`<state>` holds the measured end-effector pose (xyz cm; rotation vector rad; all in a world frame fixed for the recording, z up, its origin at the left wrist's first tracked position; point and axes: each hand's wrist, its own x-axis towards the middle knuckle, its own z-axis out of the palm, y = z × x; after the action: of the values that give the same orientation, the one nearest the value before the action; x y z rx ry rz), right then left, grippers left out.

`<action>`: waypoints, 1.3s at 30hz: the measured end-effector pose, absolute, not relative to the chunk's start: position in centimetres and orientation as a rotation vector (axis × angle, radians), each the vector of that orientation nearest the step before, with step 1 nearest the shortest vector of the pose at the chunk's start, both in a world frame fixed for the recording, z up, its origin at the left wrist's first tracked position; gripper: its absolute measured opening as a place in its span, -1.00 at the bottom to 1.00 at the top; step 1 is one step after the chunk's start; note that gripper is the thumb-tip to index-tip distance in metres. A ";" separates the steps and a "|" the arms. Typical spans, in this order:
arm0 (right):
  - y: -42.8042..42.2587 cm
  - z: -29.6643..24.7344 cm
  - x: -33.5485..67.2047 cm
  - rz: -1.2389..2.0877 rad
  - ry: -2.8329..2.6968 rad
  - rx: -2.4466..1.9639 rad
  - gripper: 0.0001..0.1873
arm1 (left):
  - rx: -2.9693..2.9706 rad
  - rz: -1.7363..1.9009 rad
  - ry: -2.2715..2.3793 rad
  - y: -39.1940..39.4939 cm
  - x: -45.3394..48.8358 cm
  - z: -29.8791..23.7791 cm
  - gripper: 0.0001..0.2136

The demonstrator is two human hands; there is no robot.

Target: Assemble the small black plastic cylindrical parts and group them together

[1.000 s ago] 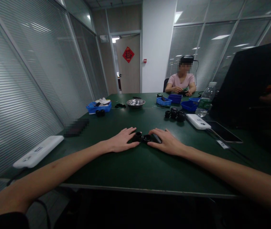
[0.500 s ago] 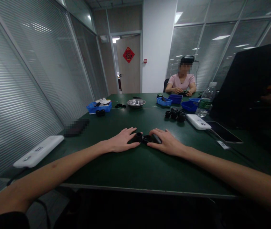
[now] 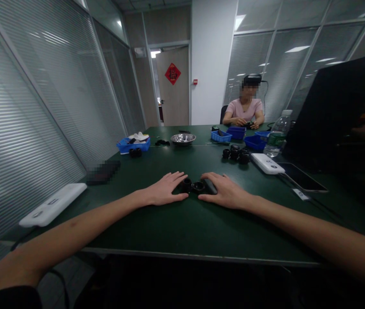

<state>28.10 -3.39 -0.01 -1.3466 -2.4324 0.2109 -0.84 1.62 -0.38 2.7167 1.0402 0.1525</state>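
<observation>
On the green tabletop, my left hand [image 3: 169, 189] lies with its fingers stretched out and its thumb apart. In the gap at its fingertips stands a small black hollow cylinder [image 3: 187, 184]. Just right of that lies a black ring-shaped part [image 3: 198, 187]. My right hand [image 3: 224, 190] curves loosely around the right side, thumb and fingers apart. A dark elongated piece [image 3: 210, 186] sits between its thumb and forefinger, apparently against the hand. Whether the black parts are joined to each other I cannot tell.
Several black round parts [image 3: 235, 155] are clustered beyond my right hand. Farther back are a metal bowl [image 3: 183, 143], blue bins [image 3: 254, 143] and a water bottle [image 3: 277, 134]. White power banks [image 3: 52, 205] lie on both sides. A person [image 3: 245, 111] sits across the table.
Both hands and the black parts stay almost in place. The view has shifted very slightly.
</observation>
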 end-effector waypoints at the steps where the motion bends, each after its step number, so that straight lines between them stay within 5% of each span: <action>1: -3.3 0.0 28.3 0.210 -2.438 -1.337 -0.24 | 2.716 0.158 1.054 1.6 -0.8 -0.4 -0.11; 6: -2.9 -0.2 28.9 0.193 -2.479 -1.295 -0.09 | 2.731 0.182 1.033 1.5 -0.7 -0.5 -0.10; 25: -3.5 -0.2 27.6 0.134 -2.458 -1.314 -0.26 | 2.749 0.406 0.972 0.4 -0.1 0.6 -0.34; 31: -3.1 1.7 28.6 0.395 -2.379 -1.401 0.16 | 2.782 0.467 1.013 0.2 0.0 0.6 -0.44; 36: -2.4 3.2 29.9 0.396 -2.109 -1.448 -0.35 | 2.737 0.435 1.024 -0.1 -0.1 1.0 -0.44; 39: -2.5 3.1 29.9 0.344 -2.048 -1.406 -0.45 | 2.711 0.424 1.035 -0.2 0.0 1.2 -0.44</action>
<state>29.90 -2.47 3.09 -1.4064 -2.0481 0.3443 -0.04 -0.21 1.25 2.7108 1.0350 0.4238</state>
